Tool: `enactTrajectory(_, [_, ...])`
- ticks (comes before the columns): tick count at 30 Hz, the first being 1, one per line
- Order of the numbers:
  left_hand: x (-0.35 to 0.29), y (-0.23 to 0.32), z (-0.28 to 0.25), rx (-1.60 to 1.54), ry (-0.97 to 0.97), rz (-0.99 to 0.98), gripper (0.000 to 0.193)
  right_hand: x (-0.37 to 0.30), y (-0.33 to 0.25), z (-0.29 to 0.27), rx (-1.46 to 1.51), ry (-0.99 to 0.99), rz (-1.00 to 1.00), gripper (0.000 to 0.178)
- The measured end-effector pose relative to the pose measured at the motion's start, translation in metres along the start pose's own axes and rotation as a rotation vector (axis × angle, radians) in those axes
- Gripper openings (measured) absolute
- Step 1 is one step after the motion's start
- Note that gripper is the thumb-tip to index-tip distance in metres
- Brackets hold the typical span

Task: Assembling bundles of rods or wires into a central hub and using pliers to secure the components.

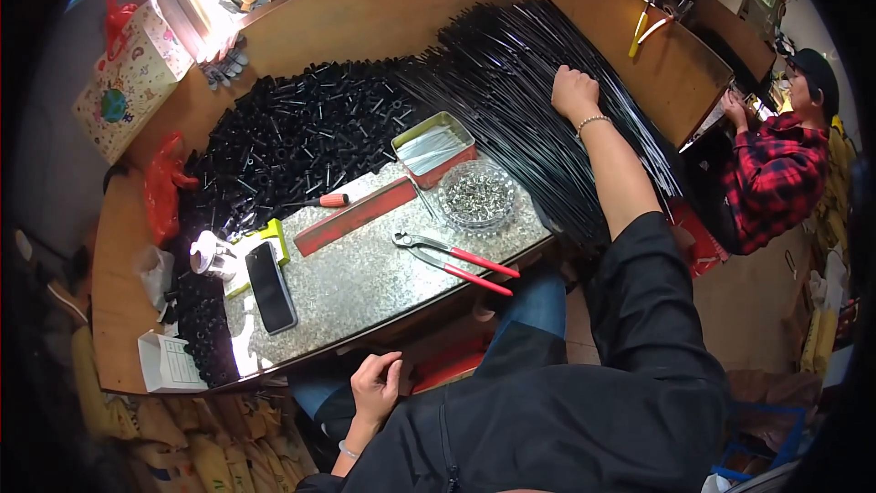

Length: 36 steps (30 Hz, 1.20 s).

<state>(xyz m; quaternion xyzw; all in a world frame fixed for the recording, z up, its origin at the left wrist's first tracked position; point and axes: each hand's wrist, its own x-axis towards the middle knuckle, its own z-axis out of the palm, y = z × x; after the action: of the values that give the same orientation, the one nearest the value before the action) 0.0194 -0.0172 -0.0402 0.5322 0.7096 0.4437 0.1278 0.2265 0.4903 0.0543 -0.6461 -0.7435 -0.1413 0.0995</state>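
My right hand [575, 94] reaches over a thick bundle of long thin black rods [520, 73] at the far right of the bench. Its fingers are curled down against the rods, and what they grip is hidden beneath. Near my lap, below the bench's front edge, my left hand [376, 387] is loosely closed, with nothing visible in it. On the speckled worktop lie red-handled pincers [456, 260]. Behind them are a clear glass bowl [476, 197] of small metal pieces and a rectangular tin [434, 148] holding thin pale strips.
Short black tubular parts [301, 128] are heaped at the back left. A phone [271, 288], a red metal bar [354, 216] and a red-handled screwdriver [330, 201] lie on the worktop. Wooden panels [374, 14] wall the bench. Another person [780, 164] sits at the right.
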Motion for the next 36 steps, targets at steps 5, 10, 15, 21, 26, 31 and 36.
enactTrajectory(5, [0.007, 0.001, 0.004, 0.009, -0.037, 0.007, 0.010, 0.005, 0.008, 0.009, -0.165, 0.131, -0.211, 0.017])
enactTrajectory(10, [0.000, -0.010, 0.004, 0.025, 0.002, 0.051, 0.009, 0.014, -0.012, 0.024, -0.060, 0.258, -0.205, 0.018])
enactTrajectory(15, [-0.003, -0.010, 0.004, 0.044, -0.037, 0.010, 0.007, 0.007, -0.025, 0.013, -0.185, 0.088, 0.001, 0.026])
enactTrajectory(21, [0.002, -0.011, 0.014, 0.033, -0.043, 0.079, 0.008, 0.005, -0.005, 0.011, -0.031, 0.293, 0.028, 0.019])
enactTrajectory(26, [-0.007, -0.013, 0.006, 0.052, -0.015, 0.063, 0.008, -0.006, -0.008, -0.009, 0.296, 0.000, 0.027, 0.022])
enactTrajectory(31, [-0.009, -0.012, 0.008, 0.026, -0.030, 0.041, 0.008, -0.010, -0.003, -0.007, 0.157, -0.099, -0.007, 0.025])
enactTrajectory(36, [-0.011, -0.013, 0.006, 0.012, -0.013, 0.030, 0.008, -0.007, 0.005, -0.027, 0.136, 0.026, 0.084, 0.024])
